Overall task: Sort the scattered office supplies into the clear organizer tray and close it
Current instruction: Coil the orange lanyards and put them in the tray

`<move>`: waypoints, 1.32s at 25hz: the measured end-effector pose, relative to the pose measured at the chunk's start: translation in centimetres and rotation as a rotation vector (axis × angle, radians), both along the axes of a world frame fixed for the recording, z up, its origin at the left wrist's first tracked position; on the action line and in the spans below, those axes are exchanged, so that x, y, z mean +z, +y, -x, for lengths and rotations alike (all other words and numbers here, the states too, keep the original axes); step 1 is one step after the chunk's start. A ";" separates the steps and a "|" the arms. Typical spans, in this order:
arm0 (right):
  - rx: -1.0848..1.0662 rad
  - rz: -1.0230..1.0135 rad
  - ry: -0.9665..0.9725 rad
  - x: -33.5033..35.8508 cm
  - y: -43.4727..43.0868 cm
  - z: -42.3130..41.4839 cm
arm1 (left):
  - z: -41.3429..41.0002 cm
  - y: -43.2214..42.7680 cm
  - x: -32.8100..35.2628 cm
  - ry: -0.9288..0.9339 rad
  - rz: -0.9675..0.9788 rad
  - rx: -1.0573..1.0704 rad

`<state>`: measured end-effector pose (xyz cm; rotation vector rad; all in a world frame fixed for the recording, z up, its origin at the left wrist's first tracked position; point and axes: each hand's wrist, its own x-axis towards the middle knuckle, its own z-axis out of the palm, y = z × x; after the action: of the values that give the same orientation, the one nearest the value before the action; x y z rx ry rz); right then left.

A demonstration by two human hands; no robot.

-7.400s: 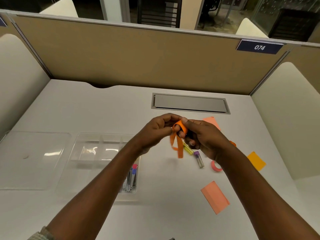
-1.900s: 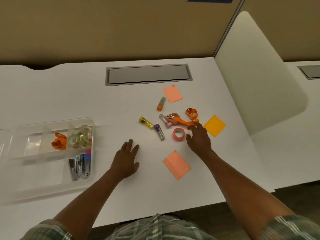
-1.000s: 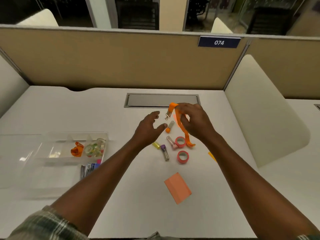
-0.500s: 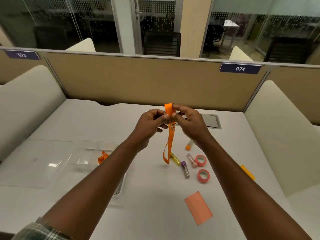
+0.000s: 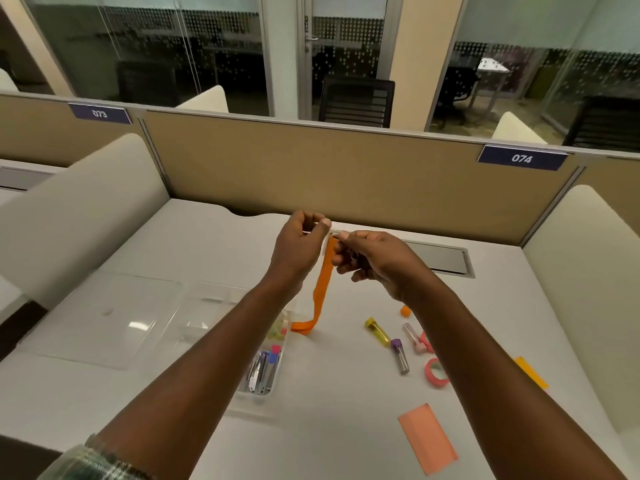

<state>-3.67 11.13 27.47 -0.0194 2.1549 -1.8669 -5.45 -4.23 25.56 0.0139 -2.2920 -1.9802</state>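
Pinching orange strap (image 5: 323, 282) top: left hand (image 5: 298, 249), right hand (image 5: 375, 263).

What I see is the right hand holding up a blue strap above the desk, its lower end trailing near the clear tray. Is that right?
Not quite. The strap is orange, not blue, as the head view shows. The rest holds: the right hand pinches its top above the desk, and its lower end trails near the clear tray.

The left forearm (image 5: 221, 351) partly covers the organizer tray (image 5: 202, 317).
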 end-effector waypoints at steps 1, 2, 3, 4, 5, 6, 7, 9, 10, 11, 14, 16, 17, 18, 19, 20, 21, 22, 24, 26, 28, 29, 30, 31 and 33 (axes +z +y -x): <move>0.021 0.019 0.000 0.2 -0.2 0.1 | 0.2 -0.3 0.0 -0.003 -0.032 -0.039; 0.037 0.041 -0.003 0.5 -0.5 0.2 | 0.4 -0.5 0.1 -0.027 -0.073 -0.097; 0.040 0.075 -0.009 0.7 -0.8 0.4 | 0.5 -0.6 0.1 -0.060 -0.123 -0.153; 0.027 0.127 -0.018 1.0 -0.9 0.5 | 0.5 -0.5 0.1 -0.094 -0.173 -0.190; 0.003 0.187 -0.024 1.1 -1.0 0.7 | 0.4 -0.4 0.0 -0.123 -0.218 -0.212; -0.029 0.247 -0.021 1.3 -1.1 0.8 | 0.2 -0.3 -0.1 -0.139 -0.243 -0.223; -0.068 0.298 -0.003 1.5 -1.2 1.0 | 0.0 0.0 -0.3 -0.146 -0.247 -0.237; -0.139 0.330 0.085 1.5 -1.2 1.5 | -0.5 0.4 -0.8 -0.165 -0.212 -0.275; -0.173 0.288 0.167 1.3 -1.0 1.8 | -0.7 0.6 -1.0 -0.176 -0.168 -0.304; -0.208 0.193 0.279 0.9 -0.8 2.3 | -0.9 0.7 -1.1 -0.181 -0.113 -0.342; -0.246 -0.450 0.722 -1.4 1.1 3.9 | -1.0 0.3 -1.0 -0.156 0.011 -0.417; -0.075 -0.842 0.871 -3.0 2.3 4.3 | -0.6 -0.5 -0.3 -0.114 0.057 -0.384; 0.037 -0.954 0.836 -3.5 2.7 4.3 | -0.2 -1.0 0.0 -0.094 0.076 -0.350; 0.139 -1.023 0.753 -3.6 2.8 4.0 | 0.1 -1.5 0.3 -0.079 0.092 -0.316; 0.231 -1.037 0.646 -3.7 2.7 3.7 | 0.6 -2.0 0.5 -0.073 0.101 -0.292; 0.300 -0.971 0.539 -3.6 2.5 3.2 | 1.0 -2.5 0.7 -0.072 0.107 -0.286; 0.334 -0.832 0.424 -3.4 2.2 2.7 | 1.4 -3.1 0.9 -0.077 0.109 -0.297; 0.341 -0.651 0.327 -3.1 1.9 2.1 | 1.9 -3.6 0.9 -0.089 0.105 -0.311; 0.311 -0.312 0.195 -2.2 1.3 0.9 | 2.5 -4.3 0.9 -0.130 0.096 -0.330; 0.264 -0.125 0.155 -1.6 0.7 0.2 | 2.5 -4.5 0.6 -0.174 0.113 -0.328; 0.220 -0.053 0.139 -1.4 0.3 -0.1 | 2.4 -4.6 0.2 -0.210 0.078 -0.285; 0.203 -0.044 0.127 -1.6 0.2 -0.1 | 2.4 -4.7 -0.1 -0.226 0.002 -0.257; 0.196 -0.050 0.116 -1.9 0.2 -0.2 | 2.6 -4.9 -0.2 -0.238 -0.096 -0.230; 0.200 -0.061 0.098 -2.2 0.1 -0.3 | 2.7 -5.0 -0.4 -0.244 -0.166 -0.210; 0.227 -0.007 0.034 -2.6 -0.2 -0.7 | 2.9 -5.0 -0.6 -0.247 -0.169 -0.194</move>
<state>-2.96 10.95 24.87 -0.2846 2.0825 -1.7417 -8.37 -9.26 24.93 0.0557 -2.3396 -2.3884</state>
